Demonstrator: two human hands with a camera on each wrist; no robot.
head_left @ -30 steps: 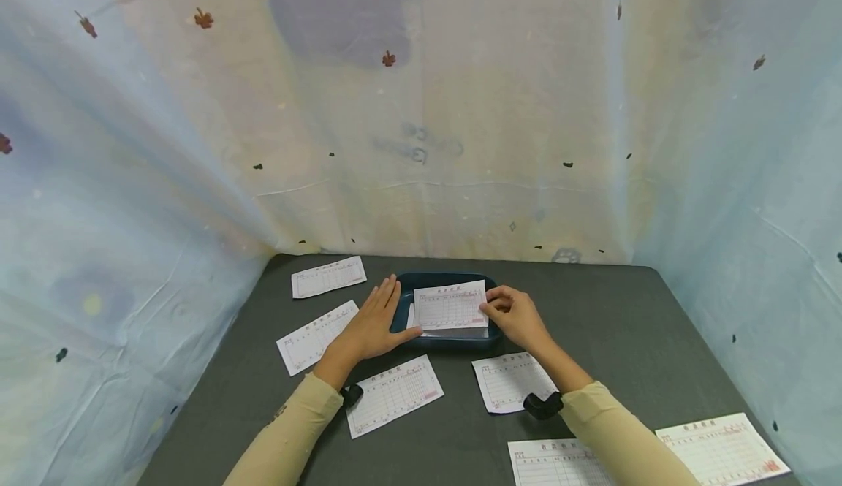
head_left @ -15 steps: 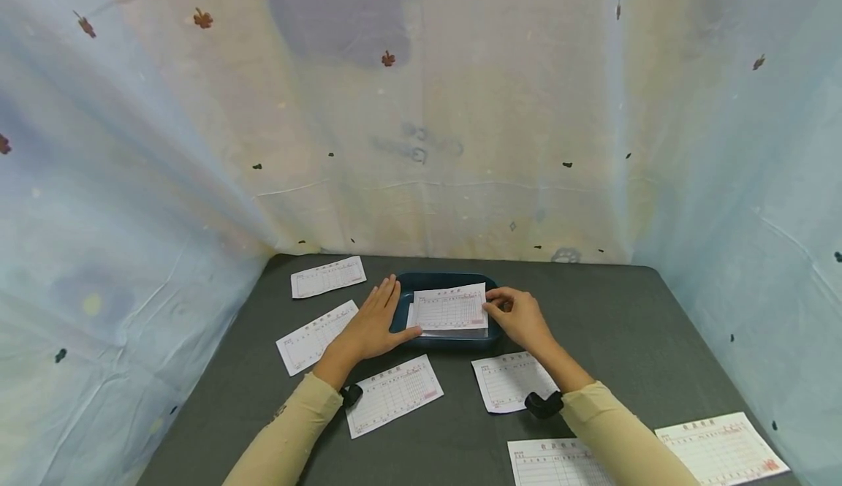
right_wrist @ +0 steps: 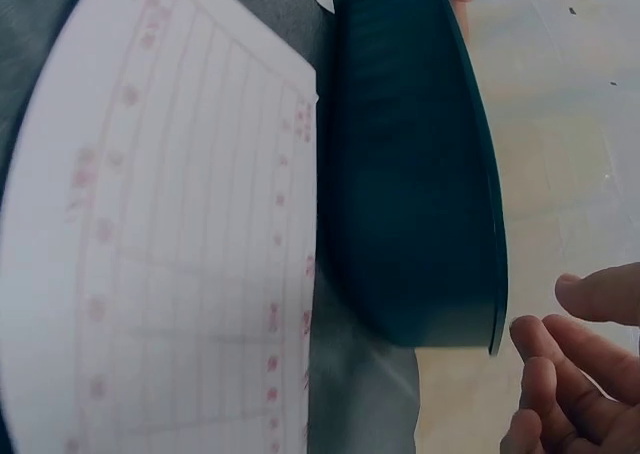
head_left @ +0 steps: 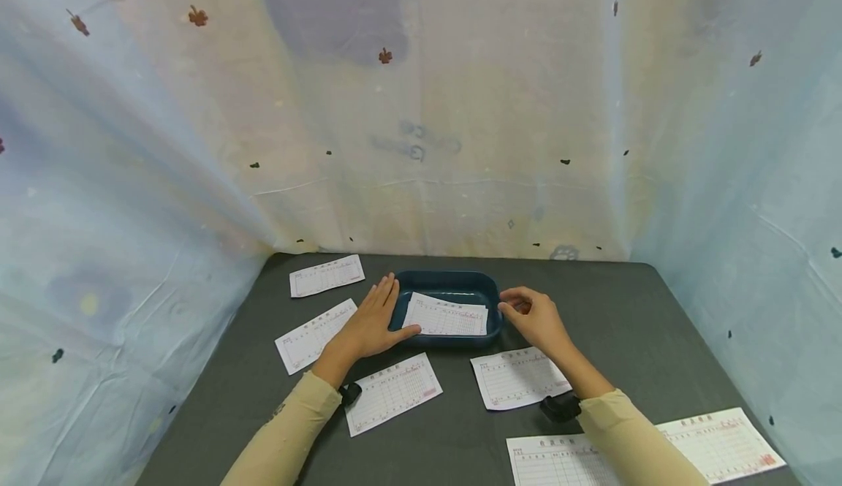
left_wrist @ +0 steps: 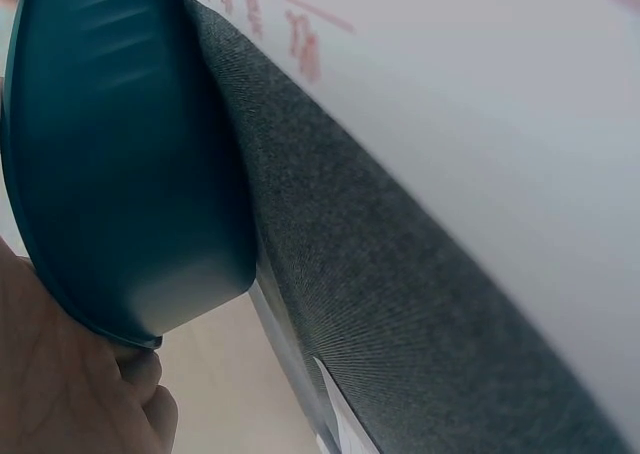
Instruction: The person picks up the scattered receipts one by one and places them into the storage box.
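A dark teal rectangular tray (head_left: pixel 454 342) sits near the far side of the table, with printed paper slips (head_left: pixel 447 318) lying slightly fanned in it. My left hand (head_left: pixel 368 325) rests along the tray's left end, fingers extended and thumb over the near rim; in the left wrist view the hand (left_wrist: pixel 70 374) touches the rim. Just off the tray's right end is my right hand (head_left: pixel 536 318), fingers loosely bent and holding nothing. The right wrist view shows its thumb and fingers apart, beside the tray wall (right_wrist: pixel 410 174).
Several more printed slips lie on the dark grey table (head_left: pixel 612 325): one at far left (head_left: pixel 327 275), one under the left forearm's side (head_left: pixel 395 395), one below the right hand (head_left: pixel 513 380), and one at the right front (head_left: pixel 730 442). A patterned curtain (head_left: pixel 427 106) surrounds the table.
My right hand has let go of the slip at the tray's right side and moved right, off the tray. That slip has dropped onto the others inside. The left hand has stayed put.
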